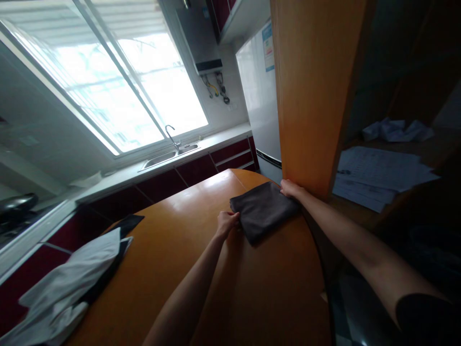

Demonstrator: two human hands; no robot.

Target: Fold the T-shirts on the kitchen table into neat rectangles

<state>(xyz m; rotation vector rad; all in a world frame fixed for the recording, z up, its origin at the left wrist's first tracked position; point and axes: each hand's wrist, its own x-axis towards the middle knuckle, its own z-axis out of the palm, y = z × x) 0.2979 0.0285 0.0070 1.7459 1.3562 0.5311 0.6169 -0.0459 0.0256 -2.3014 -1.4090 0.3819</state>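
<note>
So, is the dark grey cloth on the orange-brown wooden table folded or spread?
Folded: the dark grey cloth forms a compact, roughly rectangular pad between the left hand and right hand.

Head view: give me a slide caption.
Left hand and right hand at opposite edges of a folded dark-grey cloth lying on a glossy orange-brown wooden table.

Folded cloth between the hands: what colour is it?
The folded cloth is dark brownish grey, best seen in the head view.

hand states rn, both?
Left hand: closed, pinching the left edge of the folded dark cloth.
Right hand: fingers curled at the cloth's right edge; whether it grips can't be told.
</note>
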